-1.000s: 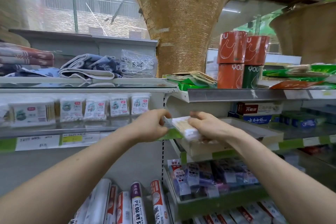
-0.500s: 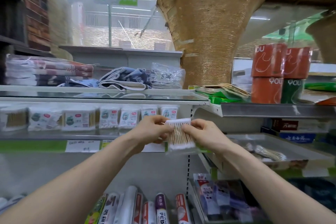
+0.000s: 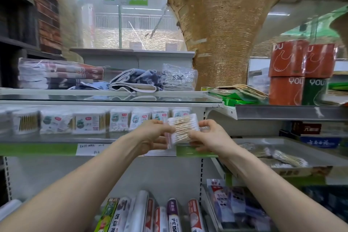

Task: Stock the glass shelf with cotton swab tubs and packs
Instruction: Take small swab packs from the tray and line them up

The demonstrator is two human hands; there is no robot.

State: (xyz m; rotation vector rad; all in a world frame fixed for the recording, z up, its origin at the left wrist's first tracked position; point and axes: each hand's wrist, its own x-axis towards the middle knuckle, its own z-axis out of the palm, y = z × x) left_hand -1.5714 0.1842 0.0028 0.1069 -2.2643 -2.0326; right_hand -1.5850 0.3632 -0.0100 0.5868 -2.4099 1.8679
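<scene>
We note the left hand point(image 3: 154, 134) and right hand point(image 3: 210, 137) pinching one clear swab pack point(image 3: 183, 128) by its two sides, sticks roughly upright. The pack sits above the front edge of the glass shelf point(image 3: 56, 138), near its right end. A row of swab tubs point(image 3: 88, 123) lines the shelf; the labels are blurred.

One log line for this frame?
left hand + right hand: hold swab pack | where: before shelf, right end | placed: not yet
</scene>
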